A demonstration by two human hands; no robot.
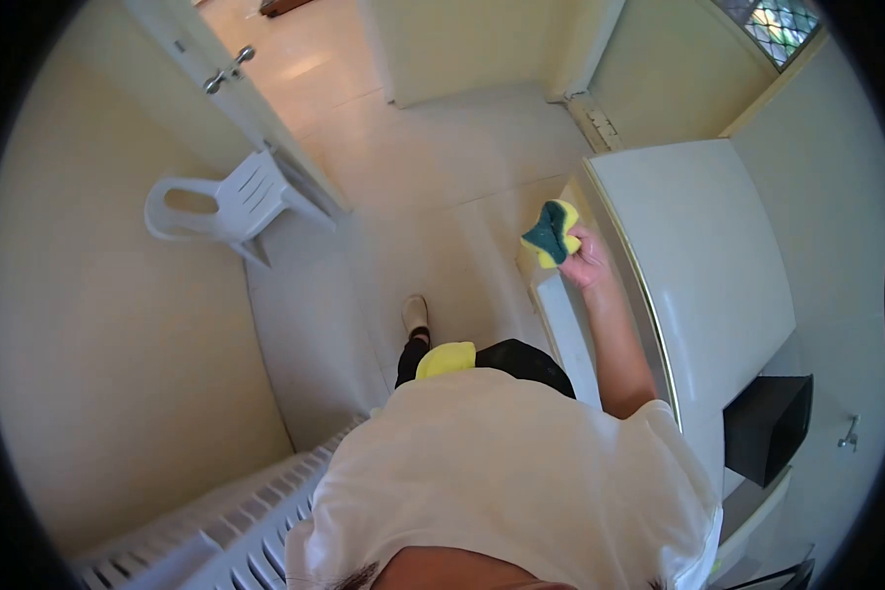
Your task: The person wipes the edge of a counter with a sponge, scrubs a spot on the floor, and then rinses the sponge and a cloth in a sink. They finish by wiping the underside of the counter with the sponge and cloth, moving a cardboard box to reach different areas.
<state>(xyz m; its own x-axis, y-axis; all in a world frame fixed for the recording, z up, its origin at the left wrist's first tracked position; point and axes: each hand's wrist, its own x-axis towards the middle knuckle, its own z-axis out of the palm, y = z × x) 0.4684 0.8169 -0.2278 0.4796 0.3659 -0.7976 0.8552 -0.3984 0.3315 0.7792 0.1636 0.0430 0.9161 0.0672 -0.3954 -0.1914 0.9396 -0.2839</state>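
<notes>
Closest in, a yellow cloth (445, 360) is showing at the person's waist, and the left hand is staying out of sight, so whether it is gripping anything cannot be told. A white rack (246, 531) is lying low on the left side. The right arm is reaching forward, and the right hand (588, 264) is squeezing a sponge (551, 233). The sponge is sticking out from the fingers toward the left, bent in the grip, with its green face turned up and its yellow body beneath. It is sitting at the front corner of the fridge (698, 256); whether it is pressing on the surface or hovering just above cannot be told. The fridge's white top is stretching away to the right of the hand, with nothing lying between. A black box (767, 425) is sitting by the fridge's near end. A shoe (415, 313) is standing on the floor beside the fridge. Farther left, a chair (228, 205) is standing by an open door (202, 59), well apart.
</notes>
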